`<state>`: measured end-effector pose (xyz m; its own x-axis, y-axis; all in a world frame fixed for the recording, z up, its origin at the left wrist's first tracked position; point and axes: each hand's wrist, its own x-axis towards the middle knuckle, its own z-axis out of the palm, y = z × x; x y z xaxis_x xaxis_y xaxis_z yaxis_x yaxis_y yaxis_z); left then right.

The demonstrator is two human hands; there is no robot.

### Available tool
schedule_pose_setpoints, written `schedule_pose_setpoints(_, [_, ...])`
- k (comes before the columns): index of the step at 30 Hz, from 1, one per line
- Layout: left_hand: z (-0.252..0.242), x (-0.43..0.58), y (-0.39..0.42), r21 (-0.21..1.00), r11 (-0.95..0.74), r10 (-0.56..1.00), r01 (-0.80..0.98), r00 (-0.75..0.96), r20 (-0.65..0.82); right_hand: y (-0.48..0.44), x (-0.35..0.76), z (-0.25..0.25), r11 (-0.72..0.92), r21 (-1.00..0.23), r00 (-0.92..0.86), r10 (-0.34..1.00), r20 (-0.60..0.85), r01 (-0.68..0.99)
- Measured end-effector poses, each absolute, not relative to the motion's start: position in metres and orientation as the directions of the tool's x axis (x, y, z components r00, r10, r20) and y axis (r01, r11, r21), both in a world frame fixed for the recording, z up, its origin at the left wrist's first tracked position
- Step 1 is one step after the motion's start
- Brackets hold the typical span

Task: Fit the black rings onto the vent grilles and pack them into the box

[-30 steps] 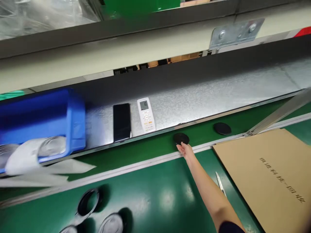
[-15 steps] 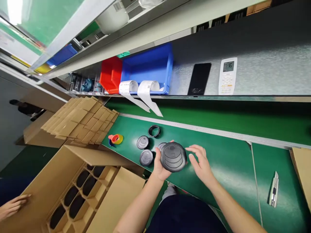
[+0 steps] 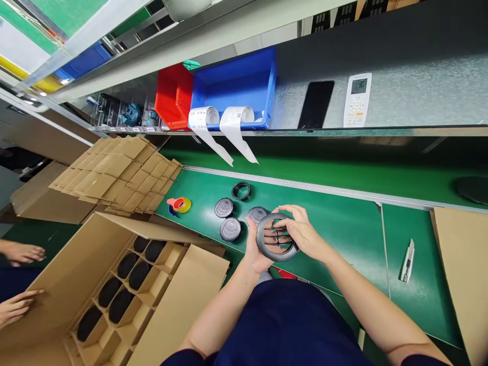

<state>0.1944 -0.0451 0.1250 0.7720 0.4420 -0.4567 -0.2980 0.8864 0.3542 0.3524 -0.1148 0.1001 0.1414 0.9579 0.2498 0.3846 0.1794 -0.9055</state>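
Observation:
A round black air vent (image 3: 280, 255) is held above the front of the green bench, its slats turned open so that fingers show through from behind. My left hand (image 3: 253, 248) grips it from the left and underneath, thumb on the rim. On the other side, my right hand (image 3: 304, 233) has its fingers on the rim and the slats. Just behind lies another round vent (image 3: 256, 215), partly covered by the held one. Two more vents, one (image 3: 224, 208) behind the other (image 3: 230, 230), sit to the left, near a black ring (image 3: 241, 191).
An open carton (image 3: 179, 305) with dividers and black round parts stands at left, a co-worker's hand (image 3: 19, 306) on its edge. Stacked cardboard (image 3: 114, 170), a tape roll (image 3: 182, 205) and a utility knife (image 3: 407, 262) are around. The shelf carries a blue bin (image 3: 236, 84), phone (image 3: 316, 104) and remote (image 3: 357, 100).
The held vent's slats went from closed to open. My right hand moved left onto the vent. A second co-worker's hand has appeared at far left, and the view has shifted.

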Motion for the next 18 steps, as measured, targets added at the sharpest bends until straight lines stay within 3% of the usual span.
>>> schedule_pose_setpoints(5, [0.131, 0.193, -0.049, 0.296, 0.917, 0.383, -0.269, 0.802, -0.459, -0.125, 0.345, 0.099, 0.094, -0.985, 0.289, 0.948, 0.132, 0.143])
schedule_pose_setpoints(11, [0.13, 0.187, -0.048, 0.244, 0.931, 0.357, -0.272, 0.819, -0.449, -0.129, 0.341, 0.093, 0.031, -0.994, 0.3, 0.952, 0.063, 0.109])
schedule_pose_setpoints(14, [0.125, 0.181, -0.042, 0.216, 0.933, 0.358, -0.288, 0.805, -0.472, -0.128, 0.332, 0.088, 0.065, -0.954, 0.232, 0.963, 0.136, 0.292])
schedule_pose_setpoints(18, [0.108, 0.163, -0.032, 0.22, 0.893, 0.445, -0.393, 0.694, -0.566, -0.125, 0.312, 0.077, 0.262, -0.757, -0.091, 0.961, 0.26, 0.599])
